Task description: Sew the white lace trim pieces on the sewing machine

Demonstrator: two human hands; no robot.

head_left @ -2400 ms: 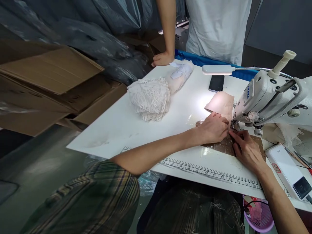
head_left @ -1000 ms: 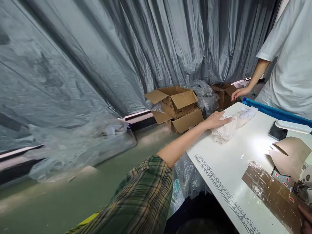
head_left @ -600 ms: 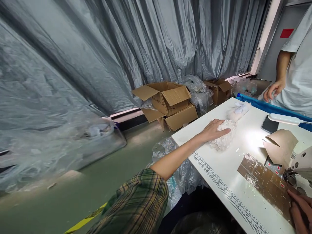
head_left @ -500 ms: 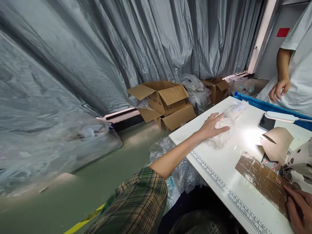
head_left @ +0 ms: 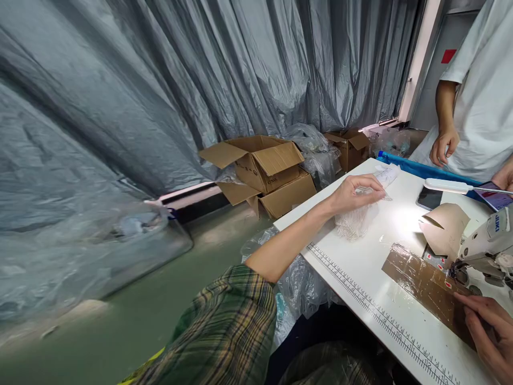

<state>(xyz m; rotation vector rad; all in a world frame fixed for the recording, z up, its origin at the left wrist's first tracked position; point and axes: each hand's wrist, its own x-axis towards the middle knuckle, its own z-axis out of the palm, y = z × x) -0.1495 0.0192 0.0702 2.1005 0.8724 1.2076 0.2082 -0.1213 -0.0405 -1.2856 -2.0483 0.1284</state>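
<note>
On the far left part of the table, my left hand [head_left: 356, 195] pinches an edge of a white lace piece [head_left: 352, 223] between thumb and fingers. The lace lies bunched under and beside the hand, and its exact shape is hard to make out. My right hand [head_left: 487, 326], at the lower right, rests with fingers stretched out at the brown taped strip [head_left: 417, 278], in front of the sewing machine [head_left: 489, 240]. A curled beige sheet [head_left: 444, 227] stands beside the machine head.
The white table [head_left: 360, 278] has a printed ruler along its near edge. A phone [head_left: 429, 198] and a white lamp [head_left: 449, 185] are behind. A co-worker in a white shirt [head_left: 481, 107] stands opposite. Cardboard boxes [head_left: 276, 160] and plastic bags are on the floor.
My left hand has gone from spread over the lace to pinching its edge, lifting it slightly. The view has shifted a little right; the co-worker's other hand and a phone now show.
</note>
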